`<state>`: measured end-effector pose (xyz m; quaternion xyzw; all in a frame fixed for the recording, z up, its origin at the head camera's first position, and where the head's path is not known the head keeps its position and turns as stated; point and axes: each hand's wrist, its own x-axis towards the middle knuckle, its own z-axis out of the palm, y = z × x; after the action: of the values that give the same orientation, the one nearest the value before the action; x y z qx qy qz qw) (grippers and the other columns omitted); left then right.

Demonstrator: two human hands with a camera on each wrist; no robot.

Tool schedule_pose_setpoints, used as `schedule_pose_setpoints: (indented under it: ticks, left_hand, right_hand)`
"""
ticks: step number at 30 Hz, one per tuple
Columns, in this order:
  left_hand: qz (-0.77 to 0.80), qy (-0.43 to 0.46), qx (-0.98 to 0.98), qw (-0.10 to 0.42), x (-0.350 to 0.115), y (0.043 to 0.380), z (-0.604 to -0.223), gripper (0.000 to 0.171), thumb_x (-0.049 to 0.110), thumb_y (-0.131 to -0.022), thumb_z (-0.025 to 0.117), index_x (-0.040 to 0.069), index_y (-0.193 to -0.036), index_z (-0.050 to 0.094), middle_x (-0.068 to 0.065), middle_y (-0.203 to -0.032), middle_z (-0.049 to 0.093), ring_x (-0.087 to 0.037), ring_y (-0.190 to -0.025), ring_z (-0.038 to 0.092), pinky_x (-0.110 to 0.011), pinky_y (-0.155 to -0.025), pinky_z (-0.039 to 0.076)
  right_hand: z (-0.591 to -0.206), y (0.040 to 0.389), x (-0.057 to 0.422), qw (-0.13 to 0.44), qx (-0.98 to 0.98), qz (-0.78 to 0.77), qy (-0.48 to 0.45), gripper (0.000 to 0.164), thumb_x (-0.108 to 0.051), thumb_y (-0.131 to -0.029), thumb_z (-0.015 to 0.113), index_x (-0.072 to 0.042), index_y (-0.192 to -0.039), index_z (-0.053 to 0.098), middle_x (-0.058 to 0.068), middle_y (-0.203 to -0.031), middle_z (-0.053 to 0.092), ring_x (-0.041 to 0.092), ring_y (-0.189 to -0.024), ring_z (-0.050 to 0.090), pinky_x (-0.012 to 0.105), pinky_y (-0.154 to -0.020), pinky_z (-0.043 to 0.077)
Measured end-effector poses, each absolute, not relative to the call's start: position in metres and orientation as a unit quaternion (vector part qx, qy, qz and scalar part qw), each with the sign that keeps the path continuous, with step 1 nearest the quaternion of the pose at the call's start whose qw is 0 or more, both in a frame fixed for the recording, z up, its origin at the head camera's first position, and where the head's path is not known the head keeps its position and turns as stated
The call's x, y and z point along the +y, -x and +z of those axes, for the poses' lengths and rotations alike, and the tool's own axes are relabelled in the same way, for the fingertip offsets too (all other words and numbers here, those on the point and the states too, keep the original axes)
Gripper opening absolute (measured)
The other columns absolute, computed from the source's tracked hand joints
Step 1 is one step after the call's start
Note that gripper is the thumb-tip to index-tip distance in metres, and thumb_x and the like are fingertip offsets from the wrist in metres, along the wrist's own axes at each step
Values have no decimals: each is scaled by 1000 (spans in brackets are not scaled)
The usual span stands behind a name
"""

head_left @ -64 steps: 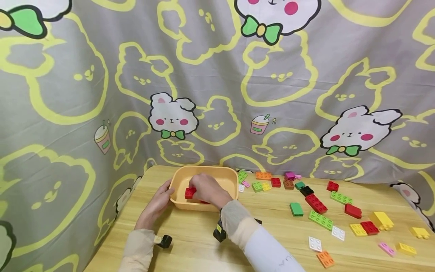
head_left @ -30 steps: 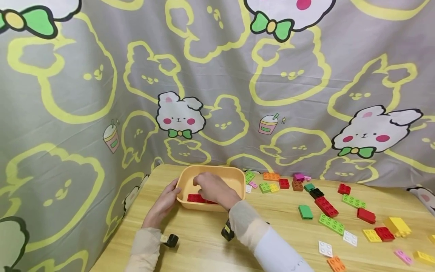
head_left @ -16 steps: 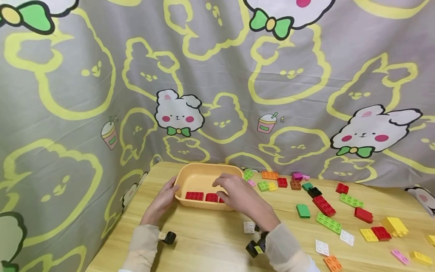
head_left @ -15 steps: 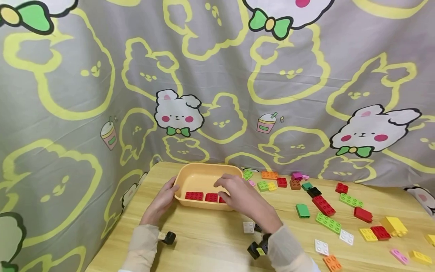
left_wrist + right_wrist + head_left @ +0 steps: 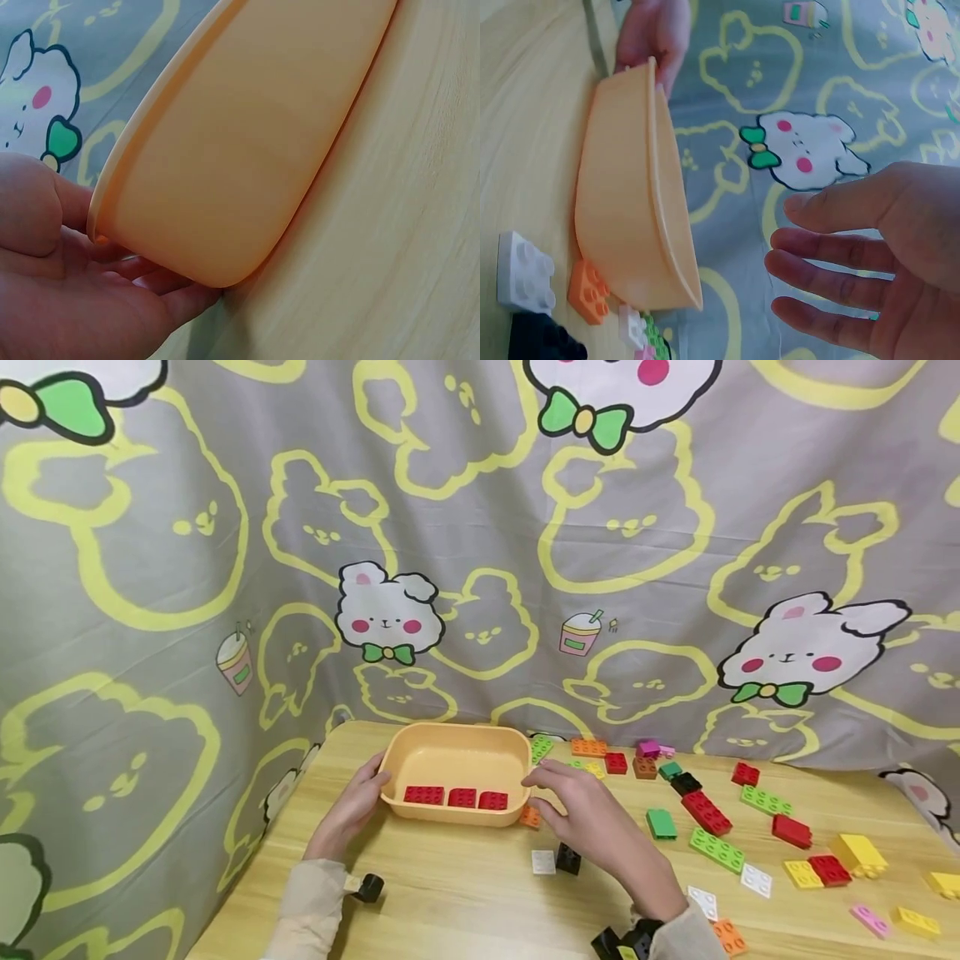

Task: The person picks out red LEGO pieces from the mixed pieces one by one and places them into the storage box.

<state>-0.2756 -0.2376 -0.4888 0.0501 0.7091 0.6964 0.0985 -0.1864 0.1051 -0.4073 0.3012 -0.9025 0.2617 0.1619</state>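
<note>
A shallow pale-orange plastic tub [image 5: 457, 760] stands at the back left of the wooden table. Three red toy bricks lie in a row along its near inner wall: a longer left brick [image 5: 423, 795], a middle brick [image 5: 462, 797] and a right brick [image 5: 492, 800]. My left hand [image 5: 356, 797] grips the tub's left end, thumb at the rim and fingers against the outer wall, as the left wrist view shows. Just off the right end is my right hand [image 5: 581, 802]; in the right wrist view its fingers [image 5: 832, 281] are spread, holding nothing, apart from the tub.
Close to the tub's right end lie an orange brick [image 5: 531, 817], a white brick [image 5: 543, 862] and a black brick [image 5: 568, 858]. Many coloured bricks, such as a green brick [image 5: 662, 824], scatter over the right side. A patterned curtain [image 5: 480, 568] hangs behind the table.
My right hand let go of a red brick inside the tub, then drew back to the right, out past the rim. Three red bricks now show in a row. My left hand stays on the tub.
</note>
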Motion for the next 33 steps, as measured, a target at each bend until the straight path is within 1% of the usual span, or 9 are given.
schedule_pose_setpoints:
  ticks: [4, 9, 14, 16, 17, 21, 23, 30, 33]
  left_hand:
    - [698, -51, 707, 99, -238, 275, -488, 48, -4, -105, 20, -9, -151, 10, -30, -154, 10, -42, -134, 23, -53, -110, 26]
    - [700, -50, 705, 104, -238, 274, -490, 48, -4, -105, 20, -10, -151, 8, -29, -154, 9, -41, -135, 21, -52, -110, 24]
    - [696, -50, 709, 106, -240, 273, -490, 48, -4, -105, 19, -10, -151, 7, -29, -155, 7, -41, -136, 20, -51, -110, 25]
    - [694, -53, 710, 105, -241, 273, -489, 48, -4, -105, 19, -11, -151, 6, -29, -154, 7, -41, -136, 20, -51, -110, 24]
    - [694, -53, 710, 105, -241, 273, -488, 48, -4, -105, 19, -10, -151, 6, -29, -154, 7, -41, -136, 20, -51, -110, 24]
    - [694, -54, 710, 108, -241, 275, -486, 49, -4, -105, 19, -10, -151, 6, -28, -155, 7, -40, -136, 21, -50, -111, 24]
    - [695, -52, 709, 109, -240, 275, -485, 49, -4, -105, 19, -9, -151, 6, -28, -155, 7, -39, -136, 21, -50, -111, 25]
    - [692, -56, 711, 112, -239, 275, -484, 48, -2, -106, 19, -9, -152, 5, -27, -155, 6, -40, -136, 20, -50, -110, 25]
    - [694, -56, 708, 116, -239, 275, -485, 48, -2, -106, 18, -8, -152, 4, -27, -155, 6, -40, -135, 21, -51, -109, 26]
  right_hand:
    - [-408, 183, 116, 172, -901, 273, -289, 24, -6, -82, 77, -13, -104, 71, -1, -108, 67, 15, -102, 61, 35, -79, 57]
    - [-404, 181, 131, 180, -906, 277, -264, 27, -5, -81, 79, -13, -106, 71, -3, -107, 67, 13, -96, 63, 35, -77, 58]
    - [-398, 176, 153, 199, -912, 275, -229, 27, -4, -81, 78, -9, -107, 71, 3, -109, 68, 20, -97, 63, 42, -78, 58]
    - [-397, 174, 164, 208, -915, 274, -210, 25, -5, -82, 78, -8, -106, 71, 6, -110, 67, 25, -102, 61, 47, -81, 56]
    - [-396, 174, 169, 212, -916, 273, -202, 25, -5, -82, 78, -8, -106, 71, 7, -110, 67, 27, -102, 61, 49, -81, 56]
    - [-394, 173, 191, 225, -920, 272, -170, 25, -5, -83, 77, -6, -107, 71, 10, -106, 68, 30, -97, 63, 52, -77, 56]
    - [-394, 173, 204, 238, -920, 270, -159, 26, -4, -83, 76, -4, -108, 70, 11, -103, 67, 28, -90, 64, 51, -71, 57]
    - [-396, 165, 253, 268, -921, 265, -95, 28, -1, -82, 75, -1, -109, 68, 19, -103, 66, 37, -92, 61, 61, -74, 51]
    - [-398, 159, 274, 269, -925, 261, -65, 27, 0, -82, 73, 2, -109, 68, 21, -100, 66, 39, -90, 61, 62, -74, 50]
